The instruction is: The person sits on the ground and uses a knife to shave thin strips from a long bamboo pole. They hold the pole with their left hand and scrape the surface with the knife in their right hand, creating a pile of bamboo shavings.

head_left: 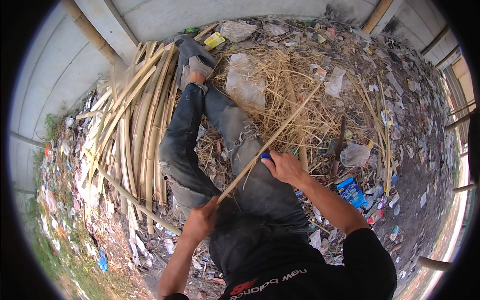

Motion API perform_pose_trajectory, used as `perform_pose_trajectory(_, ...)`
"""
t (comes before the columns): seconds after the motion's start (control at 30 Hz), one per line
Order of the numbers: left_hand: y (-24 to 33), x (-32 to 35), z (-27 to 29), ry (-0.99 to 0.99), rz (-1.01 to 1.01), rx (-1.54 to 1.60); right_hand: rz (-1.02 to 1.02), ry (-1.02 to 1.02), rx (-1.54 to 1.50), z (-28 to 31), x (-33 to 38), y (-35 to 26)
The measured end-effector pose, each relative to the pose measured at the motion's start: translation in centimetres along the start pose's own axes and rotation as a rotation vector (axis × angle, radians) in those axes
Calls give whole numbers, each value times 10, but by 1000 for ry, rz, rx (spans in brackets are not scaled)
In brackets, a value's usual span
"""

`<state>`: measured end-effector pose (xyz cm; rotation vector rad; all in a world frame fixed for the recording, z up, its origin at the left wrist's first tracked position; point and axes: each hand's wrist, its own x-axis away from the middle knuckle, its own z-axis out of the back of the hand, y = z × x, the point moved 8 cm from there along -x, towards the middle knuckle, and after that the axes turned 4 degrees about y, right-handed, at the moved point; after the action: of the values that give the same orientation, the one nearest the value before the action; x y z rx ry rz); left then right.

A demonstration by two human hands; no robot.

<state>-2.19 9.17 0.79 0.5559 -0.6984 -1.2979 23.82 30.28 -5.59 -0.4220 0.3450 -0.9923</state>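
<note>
A long, narrow bamboo strip runs slantwise across my lap, its far end up over the pile of shavings. My left hand is closed round its near end, by my left thigh. Above my other thigh, my right hand is closed on a small blue object that touches or lies right beside the strip's middle. Most of that blue object is hidden by my fingers, so its kind does not show. A thin sliver hangs from the strip between both hands.
Split bamboo lengths are heaped left of my legs. Beyond my knees lie pale shavings. A long dark blade-like piece lies to the right, near a blue packet and several thin strips. Litter covers the ground; a panel wall stands behind.
</note>
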Motion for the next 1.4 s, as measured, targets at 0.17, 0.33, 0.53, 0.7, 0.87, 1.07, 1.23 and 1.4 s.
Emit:
perform_pose_trajectory(0.17,-22,66,33,-45,-15,94,-374,190,226,85,-25,174)
perform_pose_trajectory(0.33,-42,64,44,-28,15,-1,-299,135,291,80,-52,163)
perform_pose_trajectory(0.53,-77,68,79,-91,122,-87,-841,308,293,114,-19,367)
perform_pose_trajectory(0.7,-193,220,147,120,326,-373,-1049,500,428,249,106,484)
perform_pose_trajectory(0.87,-177,147,94,-78,416,-339,-987,666,-50,214,90,444)
perform_pose_trajectory(1.07,-144,85,92,-34,209,-244,-493,459,-71,161,-13,252)
perform_pose_trajectory(1.23,-135,71,103,-37,140,-347,-206,266,-31,147,-61,135)
perform_pose_trajectory(1.4,-149,72,115,-13,114,-411,141,94,135,117,-100,100)
